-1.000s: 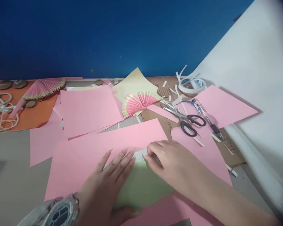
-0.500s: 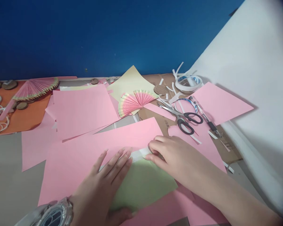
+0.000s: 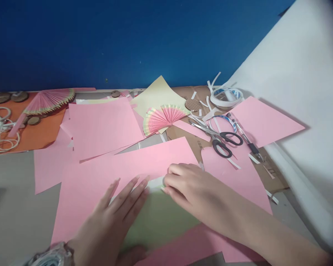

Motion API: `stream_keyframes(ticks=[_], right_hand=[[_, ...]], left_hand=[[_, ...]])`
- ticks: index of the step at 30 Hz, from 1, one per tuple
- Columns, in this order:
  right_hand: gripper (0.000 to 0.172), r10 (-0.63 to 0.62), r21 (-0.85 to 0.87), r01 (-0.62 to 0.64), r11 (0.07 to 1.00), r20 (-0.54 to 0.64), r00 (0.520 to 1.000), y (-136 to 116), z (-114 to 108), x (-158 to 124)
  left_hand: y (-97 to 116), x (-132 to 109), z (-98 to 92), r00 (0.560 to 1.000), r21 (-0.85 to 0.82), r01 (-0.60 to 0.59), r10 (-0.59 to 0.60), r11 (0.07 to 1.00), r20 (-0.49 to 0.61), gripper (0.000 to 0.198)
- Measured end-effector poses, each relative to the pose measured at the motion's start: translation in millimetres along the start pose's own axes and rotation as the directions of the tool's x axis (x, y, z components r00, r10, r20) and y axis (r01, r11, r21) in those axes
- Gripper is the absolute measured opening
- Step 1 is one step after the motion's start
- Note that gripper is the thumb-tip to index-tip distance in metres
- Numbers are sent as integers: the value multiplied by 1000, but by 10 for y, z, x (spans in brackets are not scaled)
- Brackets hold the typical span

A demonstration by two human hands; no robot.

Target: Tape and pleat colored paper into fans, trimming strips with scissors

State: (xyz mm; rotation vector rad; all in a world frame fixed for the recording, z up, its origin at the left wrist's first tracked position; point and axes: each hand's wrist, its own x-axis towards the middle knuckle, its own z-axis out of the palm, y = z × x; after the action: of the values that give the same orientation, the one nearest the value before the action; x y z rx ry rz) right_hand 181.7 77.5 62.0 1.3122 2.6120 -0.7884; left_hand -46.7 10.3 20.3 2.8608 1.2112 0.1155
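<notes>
My left hand (image 3: 113,214) lies flat with its fingers spread, pressing on a light green sheet of paper (image 3: 161,216) and the white tape strip (image 3: 156,183) along its upper edge. At the right part of that strip, my right hand (image 3: 187,184) has its fingers curled, with thumb and forefinger closed on the tape. The tape's right end is hidden beneath this hand. Both hands rest above a large pink sheet (image 3: 83,192), which lies under the green one. A watch (image 3: 54,255) is on my left wrist.
Scissors (image 3: 222,142) and a pen (image 3: 246,138) lie to the right, near tape rolls (image 3: 226,98). Behind the hands are a small pleated fan (image 3: 168,120) and more pink paper (image 3: 105,129). White cable (image 3: 4,129) and another fan (image 3: 51,101) sit at left.
Both hands have shifted left, and the green sheet appears to have moved left with them over the pink paper. The camera view has turned slightly left.
</notes>
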Motion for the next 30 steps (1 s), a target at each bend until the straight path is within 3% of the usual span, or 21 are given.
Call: stream_keyframes(ticks=[6, 13, 21, 26, 30], right_hand=[[21, -43, 0, 43, 999, -76, 996, -170, 185, 98], [19, -31, 11, 32, 999, -79, 996, -149, 223, 110], [27, 22, 41, -21, 999, -23, 999, -139, 184, 158], [23, 12, 36, -10, 999, -60, 998, -143, 228, 190], [25, 19, 33, -17, 999, -64, 998, -131, 248, 198]], left_hand=[[28, -177, -8, 998, 16, 67, -67, 998, 12, 76], [96, -10, 95, 1000, 33, 4, -3, 999, -20, 85], [71, -7, 91, 998, -13, 11, -10, 1000, 63, 84], [67, -28, 143, 1000, -54, -26, 26, 998, 3, 91], [70, -53, 176, 1000, -14, 17, -17, 1000, -8, 63]])
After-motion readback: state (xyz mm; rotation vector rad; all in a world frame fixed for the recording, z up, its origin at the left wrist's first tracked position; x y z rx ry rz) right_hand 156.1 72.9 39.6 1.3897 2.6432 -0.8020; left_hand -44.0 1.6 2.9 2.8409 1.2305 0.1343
